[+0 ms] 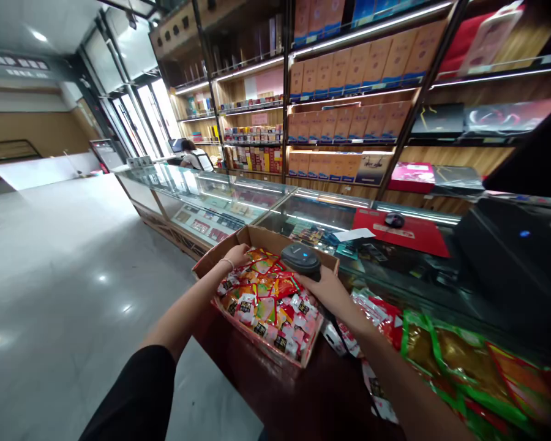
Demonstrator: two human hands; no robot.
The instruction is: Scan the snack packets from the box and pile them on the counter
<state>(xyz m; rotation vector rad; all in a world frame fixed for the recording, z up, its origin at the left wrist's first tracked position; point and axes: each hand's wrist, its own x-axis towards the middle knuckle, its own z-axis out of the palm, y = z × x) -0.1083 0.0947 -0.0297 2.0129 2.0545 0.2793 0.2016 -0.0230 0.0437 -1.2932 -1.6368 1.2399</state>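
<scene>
A cardboard box (261, 350) full of small, shiny snack packets (266, 309) in red, yellow and white stands in front of me. My left hand (236, 256) reaches over its left side, fingers bent together at the edge of a snack packet near the far wall; the fingertips are partly hidden. In my right hand (324, 288) is a black barcode scanner (302, 257) with a small blue light, gripped by its handle. The scanner's head hovers above the packets at the box's right side. Its cable (342, 334) hangs below my right hand.
Green-edged food bags (463, 358) and red-and-white packs (376, 312) lie to the right. Behind the box runs a glass display counter (239, 196), with a red mat (406, 233) and a mouse (394, 220). A dark monitor (509, 257) stands right. A person (196, 158) sits farther off.
</scene>
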